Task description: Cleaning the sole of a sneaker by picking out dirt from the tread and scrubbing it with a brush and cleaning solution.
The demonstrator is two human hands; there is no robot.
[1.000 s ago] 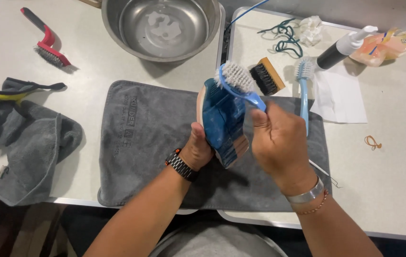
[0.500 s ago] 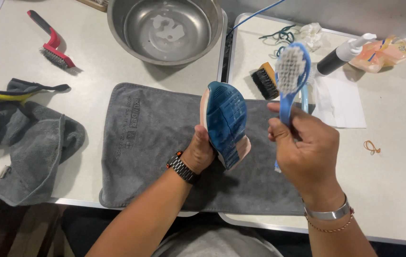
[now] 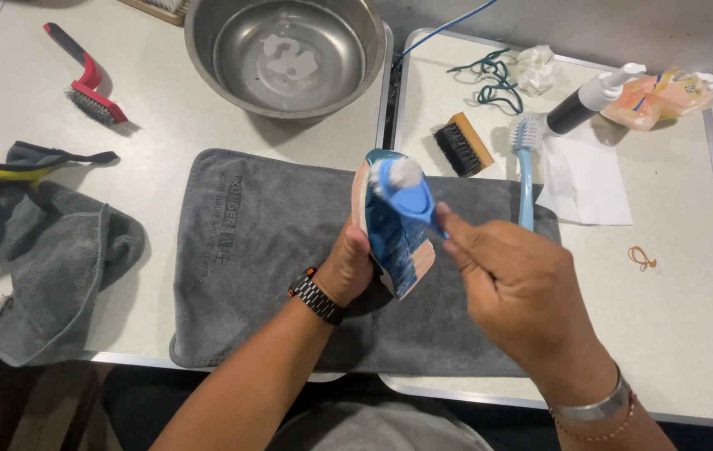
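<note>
- Head view is looking down on a white bench where a person is working over a grey mat.
- Left hand is closing around the underside of a shoe, holding it raised above the mat with its blue patterned sole turned up toward the camera.
- Shoe's long axis is running from the palm up and away toward the steel bowl, with the toe end farthest from the body, as far as I can judge.
- Right hand is gripping the handle of a blue brush, fingers wrapped tight and index finger pressing along the handle.
- Brush head is lying against the far end of the sole, with white bristles or foam showing at its tip; the handle is slanting down and right into the fist.
- Sole is sitting just left of the right hand, so the brush is crossing it at an angle; the left hand is the nearer one, in direct contact.
- Lying off to the right on the bench are a second light-blue brush and a small wooden brush, near a dark pump bottle.
- Resting at the far left are a red wire brush and a crumpled grey cloth.
</note>
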